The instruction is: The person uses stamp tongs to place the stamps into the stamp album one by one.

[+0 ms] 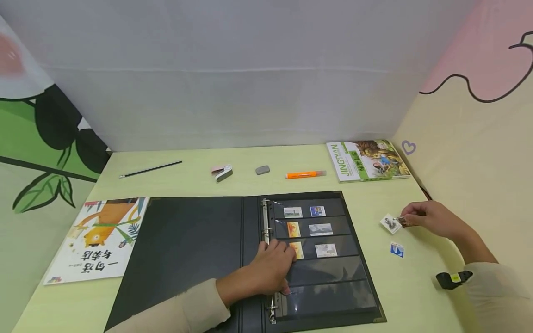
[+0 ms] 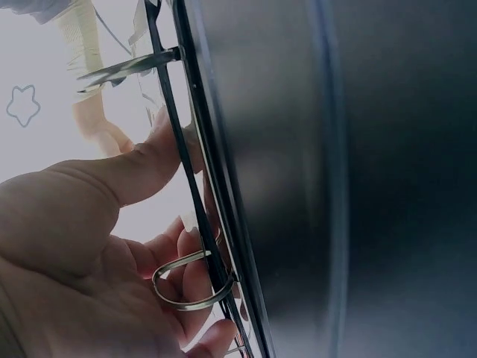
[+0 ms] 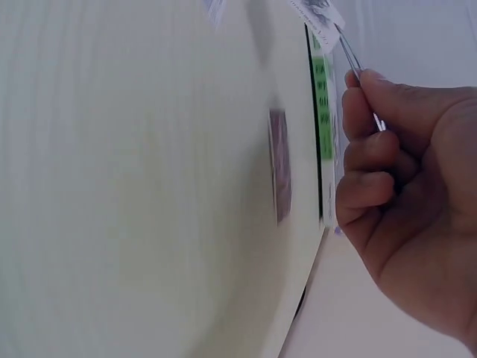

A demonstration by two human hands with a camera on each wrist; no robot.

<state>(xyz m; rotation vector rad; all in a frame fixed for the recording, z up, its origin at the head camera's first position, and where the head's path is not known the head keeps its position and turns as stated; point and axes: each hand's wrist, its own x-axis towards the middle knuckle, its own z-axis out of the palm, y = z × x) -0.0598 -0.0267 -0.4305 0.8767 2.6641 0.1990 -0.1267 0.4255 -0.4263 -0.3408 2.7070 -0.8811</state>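
My right hand (image 1: 435,221) pinches slim metal tweezers (image 3: 349,49) between thumb and forefinger, above the right side of the table. A white stamp with a dark picture (image 1: 390,224) is at the tweezers' tips, raised off the tabletop. Below that hand lies a brownish stamp (image 3: 279,165), partly hidden in the head view. A blue stamp (image 1: 397,249) lies nearer me. My left hand (image 1: 270,268) rests on the stamp album page (image 1: 329,293) beside the metal rings (image 1: 266,217), partly covering an orange stamp (image 1: 298,250). Several stamps sit in the page's upper three rows.
The album's black cover (image 1: 191,249) lies spread to the left, against a picture book (image 1: 97,240). Along the back are a pencil (image 1: 151,169), a stapler (image 1: 222,173), a grey eraser (image 1: 263,170), an orange marker (image 1: 304,175) and another book (image 1: 366,159).
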